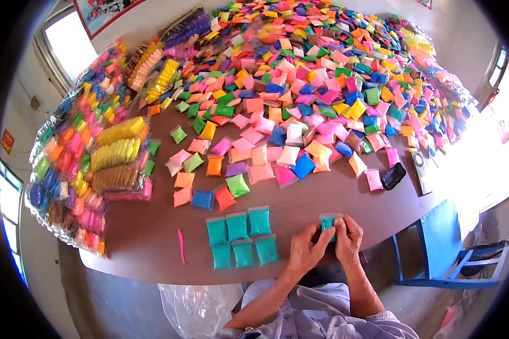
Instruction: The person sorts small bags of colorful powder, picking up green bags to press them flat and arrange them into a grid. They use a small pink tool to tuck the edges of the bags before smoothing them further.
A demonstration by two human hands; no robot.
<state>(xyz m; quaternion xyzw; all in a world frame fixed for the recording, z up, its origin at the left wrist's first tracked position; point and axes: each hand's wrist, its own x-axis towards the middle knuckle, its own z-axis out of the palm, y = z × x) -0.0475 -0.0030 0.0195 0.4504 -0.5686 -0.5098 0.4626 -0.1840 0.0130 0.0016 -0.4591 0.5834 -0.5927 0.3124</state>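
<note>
Near the table's front edge, my left hand (306, 247) and my right hand (348, 237) are closed together on a small teal packet (327, 221) in clear plastic. Its upper edge shows above the fingers; the lower part is hidden behind my thumbs. To the left, several matching teal packets (243, 253) lie flat on the table in two touching rows. Further left rests a thin pink stick-like tool (181, 247), apart from both hands.
A huge heap of small coloured packets (300, 85) covers the back of the brown table (147, 226). Bundled packets (116, 152) are stacked at left. A black case (393, 176) and a white box (421, 173) lie at right. A blue chair (441, 243) stands right; a clear plastic bag (198, 308) hangs below.
</note>
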